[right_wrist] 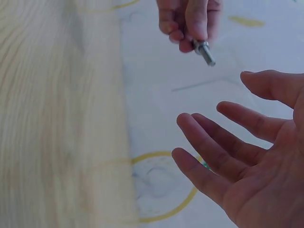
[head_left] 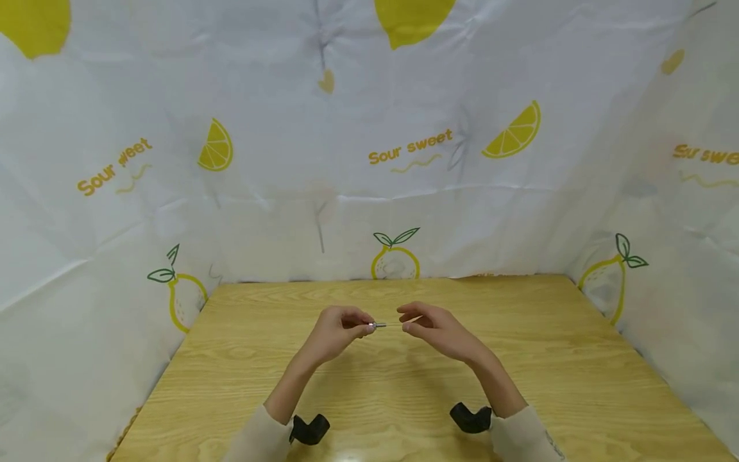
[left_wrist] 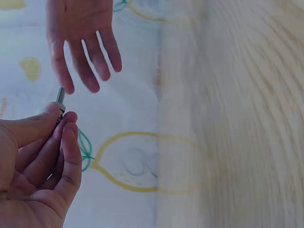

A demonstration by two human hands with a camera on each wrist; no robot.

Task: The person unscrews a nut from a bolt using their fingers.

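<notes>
Left hand (head_left: 337, 333) and right hand (head_left: 443, 330) face each other above the pale wood-grain tabletop (head_left: 381, 391) in the head view. Between the left thumb and fingers is pinched a small, shiny, silver-grey metal bolt (head_left: 379, 325), its narrow shank pointing right toward the other hand, its long axis nearly level across the view. The right hand has its fingers loosely bent, thumb apart from them, grasping nothing.

From the left wrist, the bolt's slim cylindrical shank rises out of a wider, nut-like collar at the thumb tip; it points up, leaning slightly right. The left hand's other fingers curl inward; the right hand hangs beyond, fingers spread.

From the right wrist, the shank slants down and right, its blunt end clear of the right hand, whose fingers and thumb stand wide apart.
</notes>
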